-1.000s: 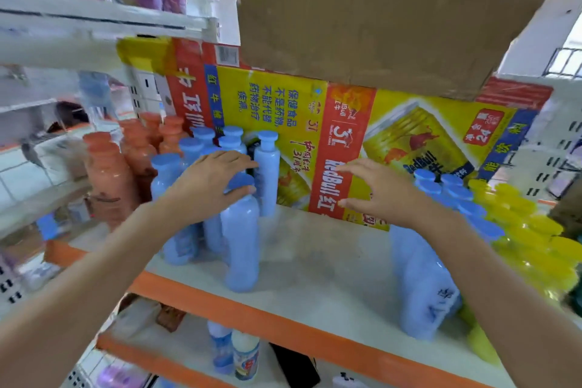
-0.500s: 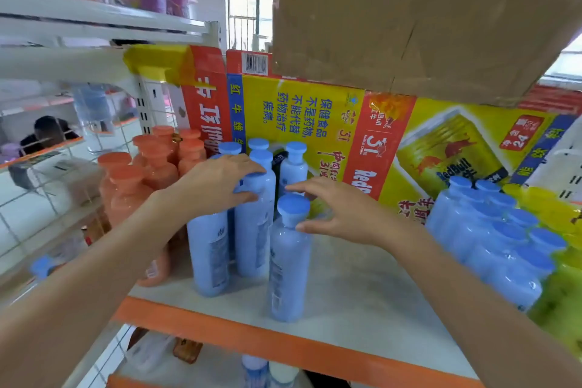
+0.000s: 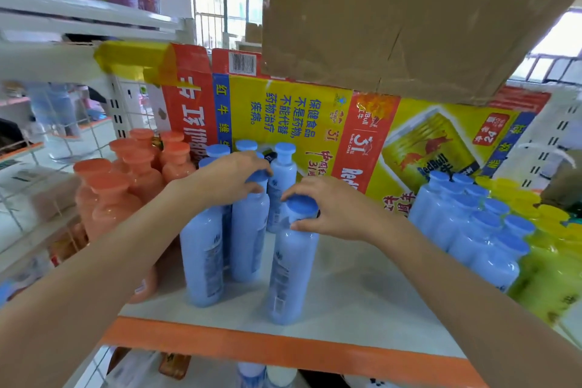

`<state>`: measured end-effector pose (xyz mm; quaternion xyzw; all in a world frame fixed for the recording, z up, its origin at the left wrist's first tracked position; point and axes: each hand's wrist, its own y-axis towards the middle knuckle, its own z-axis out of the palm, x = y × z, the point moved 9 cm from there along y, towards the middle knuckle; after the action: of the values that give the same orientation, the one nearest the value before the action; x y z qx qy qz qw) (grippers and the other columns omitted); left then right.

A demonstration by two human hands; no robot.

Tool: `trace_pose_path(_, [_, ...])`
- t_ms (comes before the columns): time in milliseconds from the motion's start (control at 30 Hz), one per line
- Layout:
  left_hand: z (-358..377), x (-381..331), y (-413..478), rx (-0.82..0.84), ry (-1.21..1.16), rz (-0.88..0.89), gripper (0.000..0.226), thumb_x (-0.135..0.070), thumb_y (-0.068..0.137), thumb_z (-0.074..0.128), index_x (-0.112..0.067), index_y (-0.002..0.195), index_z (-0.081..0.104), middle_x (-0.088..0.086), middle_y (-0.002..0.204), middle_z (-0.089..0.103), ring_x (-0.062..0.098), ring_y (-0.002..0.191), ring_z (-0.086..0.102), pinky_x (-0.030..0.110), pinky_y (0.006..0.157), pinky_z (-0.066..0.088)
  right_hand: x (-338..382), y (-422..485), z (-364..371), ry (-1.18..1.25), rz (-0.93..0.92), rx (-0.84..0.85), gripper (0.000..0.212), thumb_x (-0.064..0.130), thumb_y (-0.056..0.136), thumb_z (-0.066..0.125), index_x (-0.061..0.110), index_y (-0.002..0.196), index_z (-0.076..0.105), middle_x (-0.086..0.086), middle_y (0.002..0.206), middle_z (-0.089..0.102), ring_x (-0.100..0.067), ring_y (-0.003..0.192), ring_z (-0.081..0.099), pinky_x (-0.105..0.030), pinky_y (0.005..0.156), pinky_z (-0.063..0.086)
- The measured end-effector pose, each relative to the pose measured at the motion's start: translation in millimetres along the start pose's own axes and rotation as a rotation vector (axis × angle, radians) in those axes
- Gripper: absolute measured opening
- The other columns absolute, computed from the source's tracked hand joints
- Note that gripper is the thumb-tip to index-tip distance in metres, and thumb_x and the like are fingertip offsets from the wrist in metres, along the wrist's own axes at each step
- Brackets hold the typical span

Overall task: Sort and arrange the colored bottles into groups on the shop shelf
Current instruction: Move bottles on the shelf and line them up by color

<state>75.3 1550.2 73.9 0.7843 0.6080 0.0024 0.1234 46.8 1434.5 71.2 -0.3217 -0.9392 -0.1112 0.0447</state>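
Observation:
Several blue bottles stand in a cluster at the middle left of the white shelf (image 3: pixel 362 293). My left hand (image 3: pixel 230 176) lies over the caps of two of them, fingers curled on the cap of one blue bottle (image 3: pixel 248 230). My right hand (image 3: pixel 330 214) grips the blue cap of the front blue bottle (image 3: pixel 291 268), which stands upright near the shelf's front edge. Orange bottles (image 3: pixel 126 192) are grouped at the left. A second group of blue bottles (image 3: pixel 472 224) stands at the right, with yellow-green bottles (image 3: pixel 548 246) beyond it.
A printed red and yellow carton (image 3: pixel 315 129) lines the back of the shelf. A brown cardboard box (image 3: pixel 393 16) overhangs from above. The shelf's front edge is an orange rail (image 3: pixel 283 346). More goods lie on the lower shelf (image 3: pixel 252 375).
My right hand has come left from the right blue group and closed on the front bottle's cap. My left hand stays on the left cluster's caps. The camera has moved closer.

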Motion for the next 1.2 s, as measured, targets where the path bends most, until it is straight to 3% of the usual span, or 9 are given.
trace_pose_path(233, [9, -35, 21, -0.015, -0.039, 0.106, 0.035, -0.025, 0.088, 0.059, -0.025, 0.122, 0.053, 0.002, 0.122, 0.052, 0.020, 0.113, 0.048, 0.035, 0.092, 0.041, -41, -23, -20, 0.070, 0.140, -0.114, 0.043, 0.028, 0.082, 0.068, 0.027, 0.123, 0.054, 0.006, 0.121, 0.054, -0.014, 0.113, 0.047, -0.025, 0.091, 0.035])
trace_pose_path(300, [15, -48, 31, -0.010, -0.069, 0.133, 0.036, -0.023, 0.089, 0.059, -0.025, 0.124, 0.052, 0.001, 0.123, 0.051, 0.019, 0.115, 0.047, 0.028, 0.090, 0.038, -60, -32, -24, 0.097, 0.181, -0.151, 0.043, 0.024, 0.082, 0.068, 0.025, 0.123, 0.055, 0.004, 0.122, 0.053, -0.015, 0.116, 0.046, -0.027, 0.095, 0.036])
trace_pose_path(400, [24, -69, 46, -0.003, -0.093, 0.173, 0.037, -0.020, 0.089, 0.058, -0.023, 0.125, 0.051, 0.000, 0.125, 0.050, 0.018, 0.117, 0.045, 0.030, 0.094, 0.037, -88, -42, -30, 0.138, 0.227, -0.204, 0.043, 0.016, 0.081, 0.068, 0.020, 0.122, 0.057, -0.003, 0.125, 0.055, -0.019, 0.119, 0.047, -0.031, 0.102, 0.035])
trace_pose_path(667, [39, -121, 88, -0.044, -0.178, 0.290, 0.036, -0.013, 0.086, 0.061, -0.019, 0.121, 0.055, 0.001, 0.120, 0.053, 0.016, 0.115, 0.046, 0.018, 0.089, 0.029, -163, -59, -27, 0.185, 0.275, -0.310, 0.040, 0.003, 0.081, 0.064, 0.014, 0.119, 0.060, -0.003, 0.120, 0.058, -0.019, 0.113, 0.052, -0.023, 0.093, 0.037])
trace_pose_path(833, [48, -123, 100, -0.105, -0.329, 0.324, 0.033, -0.008, 0.084, 0.063, -0.018, 0.115, 0.060, 0.001, 0.117, 0.057, 0.010, 0.110, 0.049, 0.015, 0.091, 0.031, -183, -71, -18, 0.439, 0.241, -0.494, 0.038, 0.004, 0.082, 0.062, 0.011, 0.120, 0.058, 0.004, 0.116, 0.056, -0.008, 0.107, 0.051, -0.025, 0.090, 0.041])
trace_pose_path(933, [55, -114, 93, -0.224, -0.575, 0.287, 0.035, -0.018, 0.080, 0.063, -0.025, 0.114, 0.054, -0.006, 0.115, 0.054, -0.012, 0.105, 0.046, 0.004, 0.084, 0.034, -185, -77, -5, 0.576, 0.236, -0.631, 0.050, 0.019, 0.082, 0.058, 0.019, 0.130, 0.045, 0.010, 0.127, 0.047, 0.004, 0.116, 0.041, -0.018, 0.098, 0.037])
trace_pose_path(1000, [67, -106, 84, -0.343, -0.698, 0.216, 0.047, -0.030, 0.076, 0.064, -0.028, 0.119, 0.046, -0.009, 0.122, 0.049, -0.017, 0.111, 0.040, 0.004, 0.091, 0.033, -190, -84, 8, 0.711, 0.273, -0.712, 0.060, 0.025, 0.081, 0.060, 0.026, 0.134, 0.033, 0.009, 0.133, 0.044, 0.000, 0.124, 0.040, -0.018, 0.105, 0.034])
trace_pose_path(1067, [83, -99, 75, -0.463, -0.820, 0.125, 0.065, -0.040, 0.072, 0.065, -0.025, 0.129, 0.038, -0.009, 0.129, 0.046, -0.010, 0.119, 0.041, 0.011, 0.100, 0.034, -195, -89, 26, 0.829, 0.312, -0.732, 0.072, 0.032, 0.078, 0.065, 0.029, 0.138, 0.025, 0.005, 0.141, 0.041, -0.004, 0.131, 0.038, -0.023, 0.109, 0.032])
trace_pose_path(1200, [130, -91, 61, -0.526, -1.003, -0.112, 0.090, -0.045, 0.056, 0.073, -0.024, 0.134, 0.031, -0.014, 0.132, 0.044, 0.004, 0.125, 0.043, 0.024, 0.103, 0.036, -207, -98, 67, 0.899, 0.386, -0.650, 0.094, 0.037, 0.066, 0.072, 0.019, 0.144, 0.021, 0.003, 0.145, 0.038, -0.005, 0.134, 0.036, -0.031, 0.111, 0.033])
